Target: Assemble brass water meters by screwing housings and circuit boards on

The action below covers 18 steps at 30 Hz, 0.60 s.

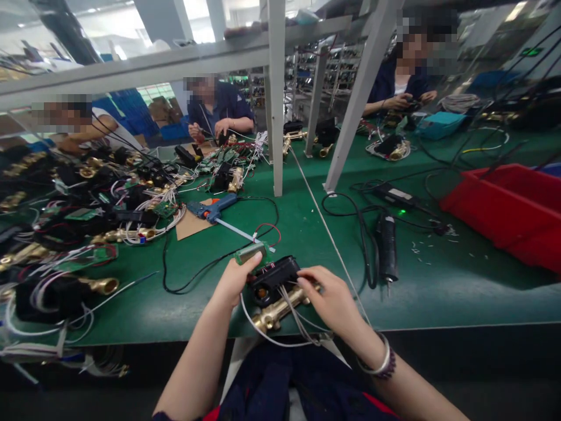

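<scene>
At the front edge of the bench, a brass pipe fitting [274, 314] carries a black plastic housing [277, 277] with grey wires [294, 310] trailing from its near side. My left hand [237, 279] grips a green circuit board [251, 254] with a display, thumb on top, just above the housing's left end. A red and black wire pair with a small white plug lies behind the board. At the housing's right end is my right hand [328, 295], its thumb and fingers drawn together against the edge; what they pinch, if anything, is hidden.
A blue glue gun [219, 206] rests on cardboard [189, 227]. Many brass meter assemblies [48, 298] crowd the left. On the right are a black electric screwdriver [388, 248], its cables and a red bin [504, 216]. Metal posts [275, 105] rise mid-bench; several people sit opposite.
</scene>
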Each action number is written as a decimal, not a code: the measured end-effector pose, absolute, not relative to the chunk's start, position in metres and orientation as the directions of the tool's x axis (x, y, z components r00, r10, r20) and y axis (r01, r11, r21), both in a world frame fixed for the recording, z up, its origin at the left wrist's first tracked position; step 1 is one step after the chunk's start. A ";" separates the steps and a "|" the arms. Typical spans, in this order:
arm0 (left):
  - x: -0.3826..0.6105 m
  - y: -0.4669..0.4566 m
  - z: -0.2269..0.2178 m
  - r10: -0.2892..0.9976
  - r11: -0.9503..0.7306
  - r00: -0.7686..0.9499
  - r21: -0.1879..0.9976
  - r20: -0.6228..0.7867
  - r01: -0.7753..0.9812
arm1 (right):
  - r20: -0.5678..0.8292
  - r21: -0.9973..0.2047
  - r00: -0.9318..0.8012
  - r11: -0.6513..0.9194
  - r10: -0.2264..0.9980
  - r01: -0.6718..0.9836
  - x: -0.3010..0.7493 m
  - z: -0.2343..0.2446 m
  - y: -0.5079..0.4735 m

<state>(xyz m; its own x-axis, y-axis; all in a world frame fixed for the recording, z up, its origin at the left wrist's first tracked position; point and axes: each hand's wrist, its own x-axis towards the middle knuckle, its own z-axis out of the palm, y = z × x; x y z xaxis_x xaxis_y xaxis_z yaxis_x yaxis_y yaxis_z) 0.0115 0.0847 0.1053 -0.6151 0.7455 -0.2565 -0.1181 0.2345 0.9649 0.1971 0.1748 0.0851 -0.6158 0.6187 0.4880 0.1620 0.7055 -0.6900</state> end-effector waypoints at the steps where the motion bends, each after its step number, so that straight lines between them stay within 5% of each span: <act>1: 0.011 0.084 0.104 0.740 0.239 -0.612 0.960 -0.278 -0.146 | 0.469 -0.658 -0.659 0.730 0.588 0.183 0.198 0.079 0.171; 7: 0.013 0.085 0.108 0.768 0.237 -0.562 0.952 -0.307 -0.195 | 0.419 -0.458 -0.739 0.826 0.527 0.329 0.203 0.065 0.152; 18: 0.018 0.087 0.112 0.757 0.263 -0.567 0.946 -0.324 -0.188 | 0.444 -0.585 -0.723 0.782 0.530 0.215 0.207 0.067 0.143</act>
<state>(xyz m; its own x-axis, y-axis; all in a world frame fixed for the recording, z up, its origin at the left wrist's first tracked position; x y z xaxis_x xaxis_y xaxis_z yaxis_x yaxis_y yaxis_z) 0.0183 0.0866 0.1117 -0.5672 0.7573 -0.3237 -0.1881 0.2635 0.9461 0.2069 0.1432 0.0671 -0.7226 0.5301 0.4435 0.2146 0.7820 -0.5851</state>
